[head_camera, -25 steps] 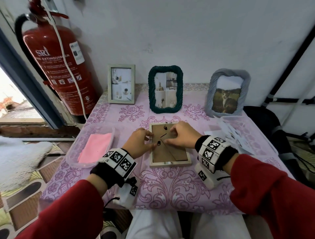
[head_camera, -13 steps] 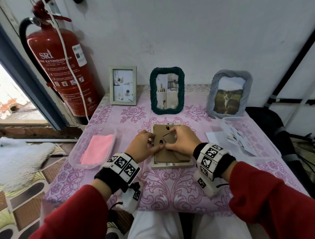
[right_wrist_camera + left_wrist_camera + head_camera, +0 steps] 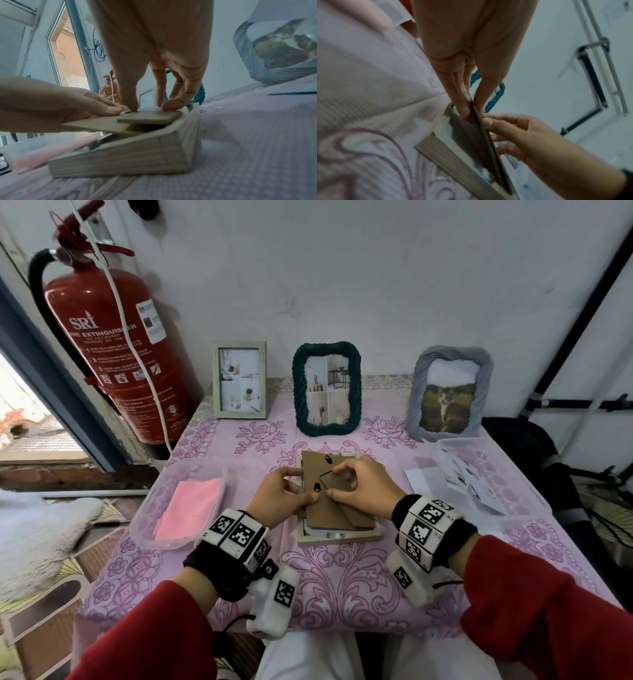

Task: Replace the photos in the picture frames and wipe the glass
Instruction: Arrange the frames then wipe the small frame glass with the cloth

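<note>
Hands meet over a light wooden picture frame lying face down on the bench, whose pink floral cloth shows all round it. The left hand reaches in from the frame's left side, wrist low, and its grip is narrow: thumb on top and fingers beneath pinch the left edge of the brown backing board, lifted clear of the frame on that side, as the left wrist view shows. The right hand arches over the board from the right, fingertips and thumb pressing down on the easel stand flap, a smaller brown panel that lies on the board and sits slightly raised from it in the right wrist view. This grip is narrow too, thumb and forefinger pinching the flap's edges.

Beyond the grip, against the wall, stand three frames: a pale wooden one, a dark green rope-edged one and a grey one with a cat photo. Left of the grip a clear tray holds a pink cloth. Right of the grip, loose photos lie in another clear tray. Farther left a red fire extinguisher stands.
</note>
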A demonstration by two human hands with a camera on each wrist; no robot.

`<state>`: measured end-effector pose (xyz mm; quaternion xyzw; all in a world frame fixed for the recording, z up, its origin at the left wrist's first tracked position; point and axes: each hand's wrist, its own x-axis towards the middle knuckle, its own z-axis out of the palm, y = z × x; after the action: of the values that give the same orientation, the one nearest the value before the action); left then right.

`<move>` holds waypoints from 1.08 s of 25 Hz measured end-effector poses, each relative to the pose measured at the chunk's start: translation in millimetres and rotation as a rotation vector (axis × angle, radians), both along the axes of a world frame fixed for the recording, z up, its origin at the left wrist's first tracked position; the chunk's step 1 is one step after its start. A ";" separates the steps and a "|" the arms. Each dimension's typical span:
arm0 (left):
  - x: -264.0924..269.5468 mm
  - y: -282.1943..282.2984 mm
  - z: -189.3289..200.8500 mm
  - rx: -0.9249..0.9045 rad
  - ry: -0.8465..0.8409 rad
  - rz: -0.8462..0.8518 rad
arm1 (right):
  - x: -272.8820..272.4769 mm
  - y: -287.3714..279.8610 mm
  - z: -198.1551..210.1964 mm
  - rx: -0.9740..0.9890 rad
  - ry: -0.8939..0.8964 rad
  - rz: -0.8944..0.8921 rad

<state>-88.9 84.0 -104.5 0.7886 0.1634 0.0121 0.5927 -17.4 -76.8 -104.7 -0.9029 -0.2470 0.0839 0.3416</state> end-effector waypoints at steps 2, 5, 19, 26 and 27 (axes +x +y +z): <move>0.0 -0.1 2.3 -0.079 -0.016 0.020 | -5.5 -7.0 4.5 0.023 -0.048 0.016; 1.6 -0.9 9.4 -0.074 -0.086 0.026 | -13.4 -23.5 19.2 0.068 -0.229 0.027; 15.3 -54.3 18.6 -0.208 -0.230 -0.049 | -21.9 -152.9 15.2 -0.166 -0.302 -0.400; 15.7 -77.3 14.1 -0.285 -0.175 -0.083 | -23.3 -157.9 13.6 0.010 -0.223 -0.437; 15.6 -79.8 13.7 -0.289 -0.169 -0.084 | -23.3 -157.8 13.6 0.016 -0.220 -0.434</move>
<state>-73.3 4.2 -90.8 0.6974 0.0800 0.0300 0.7115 -40.6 -234.6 -91.1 -0.9359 -0.0836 -0.0921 0.3296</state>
